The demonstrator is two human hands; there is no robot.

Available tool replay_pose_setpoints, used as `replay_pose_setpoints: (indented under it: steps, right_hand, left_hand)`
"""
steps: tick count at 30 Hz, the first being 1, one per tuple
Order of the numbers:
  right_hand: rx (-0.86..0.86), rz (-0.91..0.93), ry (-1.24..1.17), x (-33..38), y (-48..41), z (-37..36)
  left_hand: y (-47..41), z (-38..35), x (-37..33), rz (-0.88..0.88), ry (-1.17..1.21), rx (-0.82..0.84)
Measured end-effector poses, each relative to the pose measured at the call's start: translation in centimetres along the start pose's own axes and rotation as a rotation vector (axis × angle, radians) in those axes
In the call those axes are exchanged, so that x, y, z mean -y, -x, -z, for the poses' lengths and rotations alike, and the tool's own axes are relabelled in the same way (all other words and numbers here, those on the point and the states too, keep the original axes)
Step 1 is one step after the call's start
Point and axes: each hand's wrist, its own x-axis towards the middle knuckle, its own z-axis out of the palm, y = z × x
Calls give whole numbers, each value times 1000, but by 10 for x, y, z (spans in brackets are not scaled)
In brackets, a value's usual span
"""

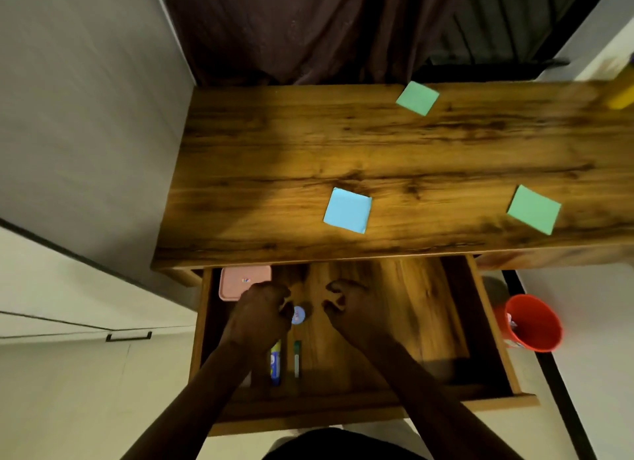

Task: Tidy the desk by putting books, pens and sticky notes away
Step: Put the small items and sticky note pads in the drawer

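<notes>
Hovering over drawer: left hand fisted, contents unclear, right hand loosely curled, empty; blue sticky note beyond drawer looks light, floppy, so pinch a corner.

Dim room, warm light on worktop; my hands in shadow (drawer dark); edges bowed, soft blur.

The left hand curls its fingers under, so whether they hold anything cannot be told. Just right of those fingers a small round blue thing is partly covered, its print unreadable. Beyond the knuckles a pink box is half hidden. Far right, a blurred yellow object is cut off.
</notes>
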Motion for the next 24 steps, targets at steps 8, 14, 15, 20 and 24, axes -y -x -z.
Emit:
replay_pose_setpoints:
  steps: [8, 14, 15, 20, 24]
  right_hand:
    - [-270, -46, -208, -9, -22, 87]
    - [-276, -34, -269, -29, -35, 121]
    - [-278, -30, -268, -33, -34, 125]
    - [-294, 4, -251, -57, -26, 147]
    - [-277, -14, -304, -87, -20, 178]
  left_hand:
    - [-82, 25, -64, -81, 61, -110]
    - [-155, 2, -107, 172, 43, -100]
    - [-164, -3, -113, 195, 29, -100]
    - [-191, -26, -134, 335, -27, -50]
    - [-198, -31, -139, 443, 158, -66]
